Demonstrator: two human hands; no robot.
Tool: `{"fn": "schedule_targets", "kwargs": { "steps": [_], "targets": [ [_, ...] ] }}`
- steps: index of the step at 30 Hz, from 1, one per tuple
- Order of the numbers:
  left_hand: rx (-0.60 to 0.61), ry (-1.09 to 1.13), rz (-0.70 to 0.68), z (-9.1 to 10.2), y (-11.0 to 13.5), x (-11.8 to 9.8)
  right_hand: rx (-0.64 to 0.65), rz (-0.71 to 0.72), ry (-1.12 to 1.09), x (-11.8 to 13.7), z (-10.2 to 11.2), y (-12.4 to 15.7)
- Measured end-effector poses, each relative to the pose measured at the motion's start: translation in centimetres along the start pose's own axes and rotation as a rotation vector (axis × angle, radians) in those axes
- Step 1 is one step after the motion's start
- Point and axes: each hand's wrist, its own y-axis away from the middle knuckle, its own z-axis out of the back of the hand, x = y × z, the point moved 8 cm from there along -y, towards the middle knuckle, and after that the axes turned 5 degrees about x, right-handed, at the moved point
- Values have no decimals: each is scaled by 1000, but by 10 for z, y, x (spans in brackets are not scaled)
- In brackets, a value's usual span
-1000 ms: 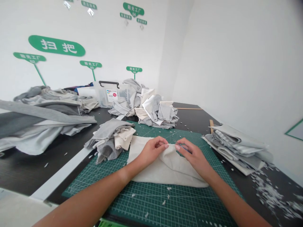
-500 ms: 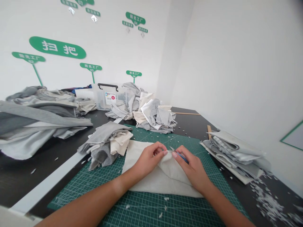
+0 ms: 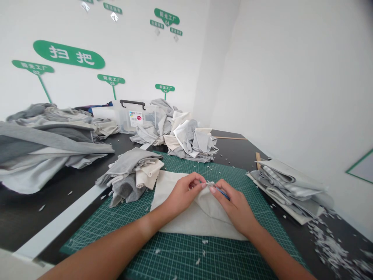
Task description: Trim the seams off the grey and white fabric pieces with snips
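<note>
A cream-white cloth (image 3: 192, 223) lies spread on the green cutting mat (image 3: 96, 227), one edge lifted off it. My left hand (image 3: 185, 194) pinches that raised edge between thumb and fingertips. Close beside it, my right hand (image 3: 234, 200) grips small blue-handled thread snips (image 3: 223, 193), and their metal tip meets the cloth at my left fingertips. A small pale scrap shows by the tip. The snips' handles are mostly hidden in my right hand. To the left, a pile of grey and cream cloth pieces (image 3: 132, 171) overlaps the mat.
Folded cloths (image 3: 288, 190) are stacked on the right, near many loose scraps (image 3: 332, 245). Behind the mat stand a heap of cloths (image 3: 189, 136) and a clear plastic box (image 3: 125, 118). A large grey fabric pile (image 3: 49, 147) covers the left of the dark table (image 3: 26, 210).
The snips' tip has moved in from pointing up beside the edge to the cloth at my left fingertips. A pale scrap now shows there. The view has tilted slightly.
</note>
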Motion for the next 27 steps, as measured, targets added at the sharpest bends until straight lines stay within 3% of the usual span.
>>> {"fn": "schedule_targets", "kwargs": {
  "steps": [27],
  "targets": [
    [65, 117, 107, -8, -1, 17, 60, 21, -5, 6, -10, 1]
  ]
}}
